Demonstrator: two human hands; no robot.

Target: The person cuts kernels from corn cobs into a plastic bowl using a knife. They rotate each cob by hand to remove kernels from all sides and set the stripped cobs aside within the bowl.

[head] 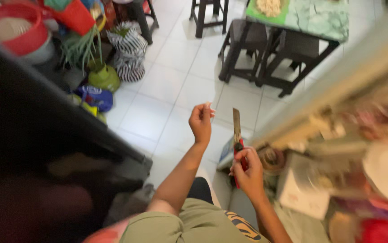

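My right hand (pixel 248 173) grips the red handle of a utility knife (pixel 237 135), its long blade pointing up and away from me. My left hand (pixel 201 121) is raised a little to the left of the blade, fingers curled and pinched together at the tips; I cannot tell whether anything small is between them. The two hands are apart, about a hand's width. My knees in olive shorts show at the bottom of the view.
A dark bulky object (pixel 36 148) fills the left. A blurred shelf edge (pixel 338 85) with plates and boxes stands at the right. Across the white tiled floor (pixel 176 76) are dark stools (pixel 243 49), a green-topped table (pixel 315 18), a striped bag (pixel 128 51), a red basket (pixel 16 27).
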